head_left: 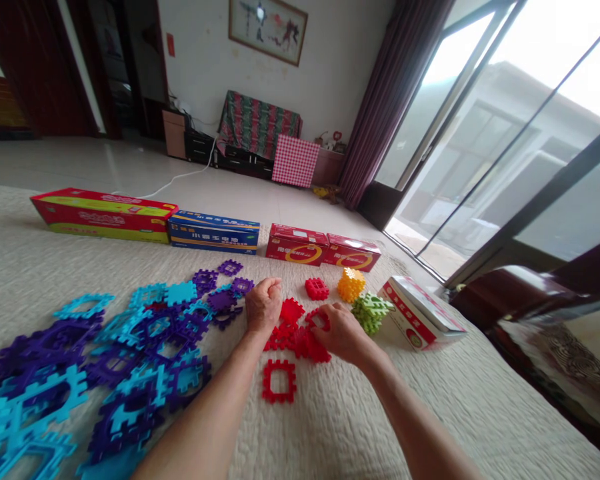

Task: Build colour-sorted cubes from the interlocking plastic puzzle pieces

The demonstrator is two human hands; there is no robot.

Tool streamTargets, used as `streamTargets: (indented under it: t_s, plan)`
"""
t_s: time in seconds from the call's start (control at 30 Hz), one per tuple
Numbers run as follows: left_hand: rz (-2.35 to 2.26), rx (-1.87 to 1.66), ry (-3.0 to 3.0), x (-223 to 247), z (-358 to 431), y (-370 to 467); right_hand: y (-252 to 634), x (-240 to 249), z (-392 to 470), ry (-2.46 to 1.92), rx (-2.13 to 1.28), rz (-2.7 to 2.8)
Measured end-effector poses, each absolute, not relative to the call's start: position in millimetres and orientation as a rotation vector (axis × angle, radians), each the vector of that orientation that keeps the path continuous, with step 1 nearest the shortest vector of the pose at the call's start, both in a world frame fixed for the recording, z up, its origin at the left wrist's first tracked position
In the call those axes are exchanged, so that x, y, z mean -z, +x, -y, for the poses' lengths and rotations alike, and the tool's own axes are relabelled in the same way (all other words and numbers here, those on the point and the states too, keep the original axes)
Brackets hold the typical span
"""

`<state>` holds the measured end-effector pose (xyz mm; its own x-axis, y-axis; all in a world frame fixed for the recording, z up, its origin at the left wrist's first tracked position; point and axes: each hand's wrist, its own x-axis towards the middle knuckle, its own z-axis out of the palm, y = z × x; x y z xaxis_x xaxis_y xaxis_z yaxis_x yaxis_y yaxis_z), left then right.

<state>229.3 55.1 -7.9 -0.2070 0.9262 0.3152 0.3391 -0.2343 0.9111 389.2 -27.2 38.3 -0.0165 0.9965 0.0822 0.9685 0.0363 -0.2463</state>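
Both my hands worked the red tiles (300,340): left hand (263,305) fisted empty, right hand (341,331) pinching one. Pressing unevenly risked popping the half-joined pieces apart on the soft bed (380,427)

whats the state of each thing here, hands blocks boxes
left hand: closed in a fist, resting on the red pieces
right hand: fingers curled over the red pieces
red square frame: flat, apart
red cube: assembled
orange cube: assembled
green cube: assembled
purple and blue pieces: loose, heaped
white box: closed, tilted
row of boxes: closed
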Motion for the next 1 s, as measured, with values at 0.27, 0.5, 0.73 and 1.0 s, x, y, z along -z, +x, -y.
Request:
streamTargets:
  t_s: [0.27,0.5,0.73,1.0]
  plan:
    - [-1.497,-1.436,1.525,10.3,-55.7,229.6,387.7,-41.3,21.2,-2.06,-0.155,2.087]
    - [-1.486,-1.44,1.546,10.9,-55.8,228.8,389.0,-40.0,17.1,-2.05,-0.17,2.093]
    - [-1.51,-1.425,1.558,11.2,-56.3,229.2,390.0,-45.2,15.5,-1.952,-0.093,1.982]
    - [-1.513,-1.438,1.588,10.9,-56.9,229.7,391.6,-47.7,-30.9,-2.037,0.046,1.743]
